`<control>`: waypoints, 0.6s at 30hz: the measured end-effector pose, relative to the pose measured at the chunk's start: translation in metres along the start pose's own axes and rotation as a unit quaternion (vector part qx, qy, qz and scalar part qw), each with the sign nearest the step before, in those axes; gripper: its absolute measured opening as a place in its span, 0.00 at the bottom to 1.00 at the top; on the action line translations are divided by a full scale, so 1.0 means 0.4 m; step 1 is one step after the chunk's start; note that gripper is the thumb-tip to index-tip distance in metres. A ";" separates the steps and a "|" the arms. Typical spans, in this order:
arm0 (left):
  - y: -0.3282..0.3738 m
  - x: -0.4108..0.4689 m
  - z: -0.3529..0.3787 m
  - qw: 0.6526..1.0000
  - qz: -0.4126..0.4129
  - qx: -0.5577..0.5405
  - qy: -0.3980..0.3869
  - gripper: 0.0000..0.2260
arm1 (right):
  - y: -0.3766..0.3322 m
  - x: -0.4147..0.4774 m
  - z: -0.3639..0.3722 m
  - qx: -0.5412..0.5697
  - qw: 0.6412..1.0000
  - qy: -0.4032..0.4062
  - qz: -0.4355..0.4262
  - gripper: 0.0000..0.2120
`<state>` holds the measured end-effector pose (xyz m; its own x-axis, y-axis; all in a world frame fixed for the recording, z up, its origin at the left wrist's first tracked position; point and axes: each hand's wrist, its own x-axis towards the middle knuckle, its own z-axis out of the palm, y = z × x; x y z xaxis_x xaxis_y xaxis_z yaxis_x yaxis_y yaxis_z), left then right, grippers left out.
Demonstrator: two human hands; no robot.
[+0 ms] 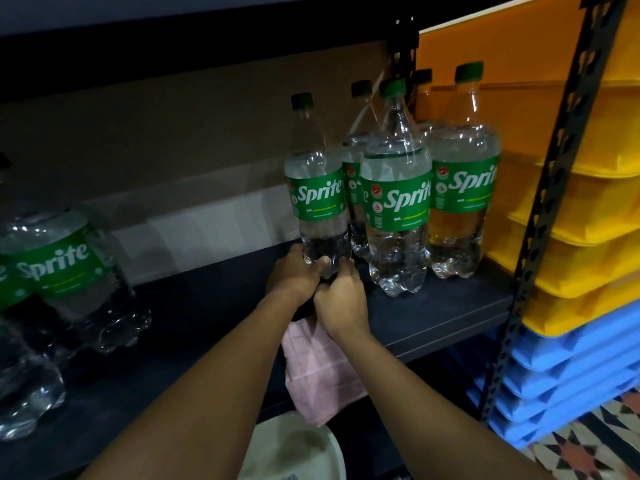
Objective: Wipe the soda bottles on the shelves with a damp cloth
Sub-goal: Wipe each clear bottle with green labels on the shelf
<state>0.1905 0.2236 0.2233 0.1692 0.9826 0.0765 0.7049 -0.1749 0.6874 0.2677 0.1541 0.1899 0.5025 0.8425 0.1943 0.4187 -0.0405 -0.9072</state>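
**One bottle in hand, most of the shelf left to judge**

Head view: both hands meet at the foot of one upright Sprite bottle (320, 202), which stands on the dark shelf (450, 313) just left of a cluster of other bottles (396, 202). The left hand (294, 275) wraps the base, its thumb curled across the front. The right hand (341, 299) has its fingers curled against the same base from the other side. The pink cloth (318, 368) hangs below the two hands and over the shelf's front edge. Which hand pinches it is hidden.

The cloth is bunched under the bottle and not on its body, so the wiping stroke seems paused. The bottle is either being set down or being lifted, and I cannot tell which. Nothing marks any bottle as wiped or not, since none shows clear wet streaks or dust. A second group of bottles (59, 265) stands well apart at the left, tilted by the wide lens. I judge the job to be somewhere in the middle, with at least one group left.

A white basin (294, 452) sits below the shelf, and stacked yellow trays (571, 202) stand to the right.
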 end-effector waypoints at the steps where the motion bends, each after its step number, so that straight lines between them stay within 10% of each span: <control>1: 0.003 -0.003 -0.001 1.000 0.000 -0.003 -0.002 0.23 | 0.000 0.000 0.000 0.000 1.000 0.000 -0.002 0.19; 13: -0.008 -0.082 -0.050 0.999 -0.016 -0.049 0.006 0.28 | -0.022 -0.027 -0.026 -0.069 0.997 -0.006 -0.026 0.17; 18: -0.125 -0.213 -0.172 0.997 0.009 -0.053 0.050 0.09 | -0.071 -0.069 -0.025 -0.237 0.949 -0.066 -0.197 0.11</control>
<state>0.0935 0.1530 0.2322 0.1074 0.9816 0.1579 0.6249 -0.1902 0.7572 0.2494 0.1266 0.2141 0.1506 0.9012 0.4063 0.8631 0.0806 -0.4986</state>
